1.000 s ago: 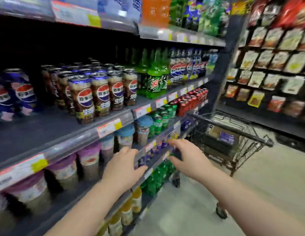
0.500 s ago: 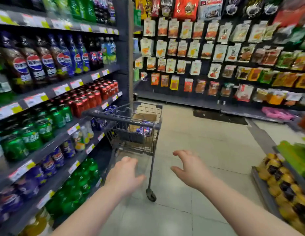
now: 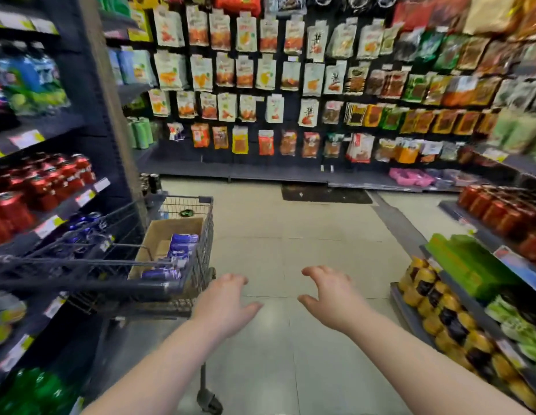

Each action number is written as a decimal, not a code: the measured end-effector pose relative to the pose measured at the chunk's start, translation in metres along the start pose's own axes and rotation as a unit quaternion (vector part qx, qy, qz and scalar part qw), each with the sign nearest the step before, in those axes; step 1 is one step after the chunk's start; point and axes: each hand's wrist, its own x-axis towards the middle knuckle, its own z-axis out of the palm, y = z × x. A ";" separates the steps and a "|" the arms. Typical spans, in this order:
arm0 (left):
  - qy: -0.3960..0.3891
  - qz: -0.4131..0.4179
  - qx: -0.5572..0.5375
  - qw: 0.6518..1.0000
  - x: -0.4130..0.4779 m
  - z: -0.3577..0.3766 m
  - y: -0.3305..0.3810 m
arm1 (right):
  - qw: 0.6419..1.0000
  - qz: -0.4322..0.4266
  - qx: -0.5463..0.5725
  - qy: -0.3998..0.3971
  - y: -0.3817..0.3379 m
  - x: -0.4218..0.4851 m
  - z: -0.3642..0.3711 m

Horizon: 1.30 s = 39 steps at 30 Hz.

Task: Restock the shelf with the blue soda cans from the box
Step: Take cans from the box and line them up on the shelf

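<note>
A cardboard box (image 3: 168, 232) sits in a dark wire shopping cart (image 3: 183, 284) at the left of the aisle. Several blue soda cans (image 3: 180, 250) lie along the box's right side. More blue cans (image 3: 84, 226) stand on the left shelf (image 3: 51, 227) beside the cart, below the red cans. My left hand (image 3: 228, 304) hovers empty just right of the cart's near corner, fingers relaxed. My right hand (image 3: 332, 295) hangs over the floor further right, fingers loosely spread, holding nothing.
Red cans (image 3: 42, 187) fill the left shelf above the blue ones, green bottles (image 3: 33, 390) the bottom. A wall of hanging snack bags (image 3: 290, 79) closes the aisle ahead. A low shelf of yellow jars (image 3: 446, 319) and red cans lines the right. The tiled floor (image 3: 290, 241) lies between.
My view has swung right, from facing the drink shelf to looking down the aisle. The cart now sits at my left and both empty hands have come away from the shelf.
</note>
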 end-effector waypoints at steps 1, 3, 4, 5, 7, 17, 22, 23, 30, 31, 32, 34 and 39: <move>-0.001 0.002 0.003 1.000 0.023 -0.003 0.000 | 1.000 0.006 0.001 -0.001 0.006 0.020 -0.002; 0.000 0.002 0.006 1.000 0.067 -0.010 0.001 | 1.000 0.013 0.003 0.002 0.018 0.057 -0.006; -0.001 -0.001 0.007 1.000 0.086 -0.012 0.001 | 1.000 0.015 0.005 0.002 0.023 0.075 -0.007; -0.004 -0.005 0.008 1.000 0.104 -0.012 0.001 | 1.000 0.016 0.008 -0.001 0.027 0.093 -0.008; -0.014 -0.011 0.009 1.000 0.137 -0.011 0.000 | 1.000 0.014 0.007 -0.011 0.036 0.129 -0.007; 0.025 -0.157 -0.020 0.987 0.309 -0.006 -0.038 | 0.993 -0.114 -0.022 -0.037 0.060 0.360 -0.009; 0.044 -0.265 -0.032 0.963 0.368 -0.007 -0.056 | 0.975 -0.205 -0.047 -0.072 0.052 0.476 -0.015; 0.046 -0.288 -0.035 0.956 0.374 -0.007 -0.061 | 0.970 -0.224 -0.052 -0.080 0.046 0.495 -0.014; 0.061 -0.446 -0.033 0.893 0.383 -0.015 -0.127 | 0.918 -0.357 -0.072 -0.154 -0.044 0.586 0.024; 0.066 -0.464 -0.033 0.883 0.384 -0.016 -0.140 | 0.910 -0.375 -0.074 -0.161 -0.059 0.595 0.032; 0.068 -0.477 -0.033 0.875 0.385 -0.016 -0.154 | 0.902 -0.391 -0.077 -0.165 -0.074 0.604 0.040; 0.068 -0.496 -0.035 0.865 0.393 -0.015 -0.184 | 0.889 -0.416 -0.087 -0.168 -0.104 0.622 0.056; 0.056 -0.533 -0.061 0.842 0.419 -0.007 -0.260 | 0.860 -0.452 -0.122 -0.204 -0.178 0.670 0.102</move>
